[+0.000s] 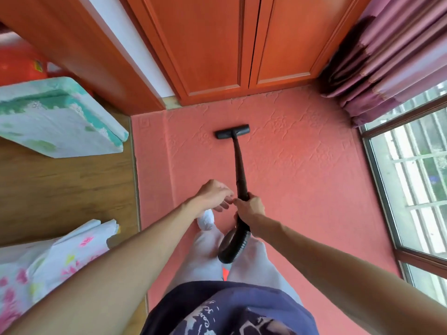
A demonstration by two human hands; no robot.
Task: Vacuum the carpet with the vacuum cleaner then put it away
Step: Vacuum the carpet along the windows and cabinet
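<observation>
At the bottom of the frame, the person is standing on the carpet (302, 189), with pale trouser legs and a dark patterned top showing below the arms. Just above the legs, a ribbed black hose (233, 245) is curling down and out of sight between them.

The right hand (250, 209), just right of centre, is gripping the vacuum cleaner's wand (240, 165) with fingers curled round its near end, where the hose joins. The left hand (214, 195) is hovering just beside it to the left, fingers loosely bent and holding nothing; its fingertips are lying close to the right hand, though whether they touch cannot be told.

From the right hand the wand is running almost straight up the frame, leaning slightly left, so its long axis is pointing away from the person toward the cupboard doors (242, 44). At its far end the floor head (232, 131) is lying flat on the carpet, crosswise to the wand, with a strip of carpet between it and the doors.

The right hand is the working one, so the coming stroke probably runs along that axis, pushing toward the doors or drawing back toward the feet. Carpet to the right, toward the window (411, 177) and curtain (387, 56), likely needs passes too.
</observation>
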